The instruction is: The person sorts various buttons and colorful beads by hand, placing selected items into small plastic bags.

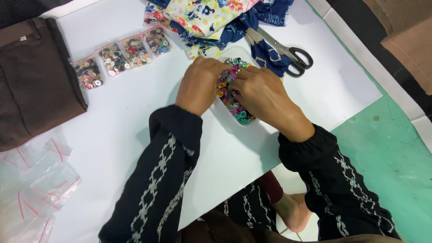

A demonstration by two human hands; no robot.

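Both hands are down in the clear plastic tray of small coloured metallic buttons (pixel 234 96), mid-sheet on the white paper sheet (pixel 126 121). The left hand (pixel 200 85) is curled, fingertips buried in the pile; the right hand (pixel 263 96) is curled too, fingers pinched together, though on what exactly I can't tell from here. The tray's long axis runs diagonally, from upper left by the floral fabric pile (pixel 211 18) down to lower right. Four small clear zip bags of mixed buttons (pixel 121 56) already sit filled in a row; empty red-striped zip bags (pixel 36 189) wait at left, so I'd judge the sorting partway. Black-handled scissors (pixel 288 54) lie idle.
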